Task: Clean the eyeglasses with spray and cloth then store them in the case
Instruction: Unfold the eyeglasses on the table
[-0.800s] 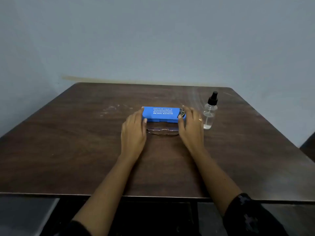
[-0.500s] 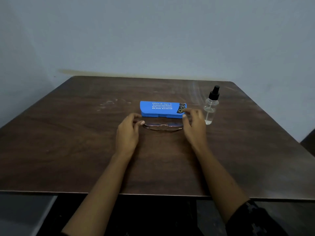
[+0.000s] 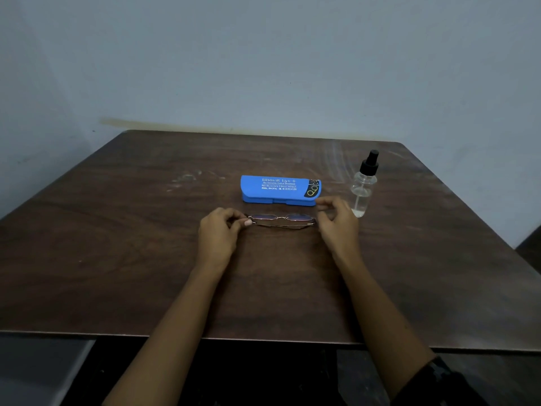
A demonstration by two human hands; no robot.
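Brown wood filled the view: a dark table (image 3: 117, 259), scuffed with pale marks toward its far left. Right in the middle of it lay the eyeglasses (image 3: 281, 221), a thin metal frame with its temples folded, set crosswise in front of the person. And both hands were on them!

The left hand (image 3: 218, 237) had its fingers curled in, thumb and fingertip pinching the left end of the frame. The right hand (image 3: 336, 225) came in from the other side with fingers bent, its thumb at the right hinge, nipping that end. Its forefinger reached up close to the near right corner of the case, but whether it touched could not be told. Nor could it be told whether the frame rested on the wood or was raised just clear of it.

Just behind the eyeglasses sat the blue case (image 3: 281, 190), lid down and lying flat, with white print across its top and a black patch at its right end. To the right of it, apart, stood the spray bottle (image 3: 363, 189). It was upright, with a clear body, a black pump top and a little liquid in the bottom, just past the right hand's knuckles.

A dark sleeve (image 3: 439, 382) covered the right arm at the lower edge, while the left forearm was bare. A pale grey-blue wall (image 3: 263, 68) rose behind the table.
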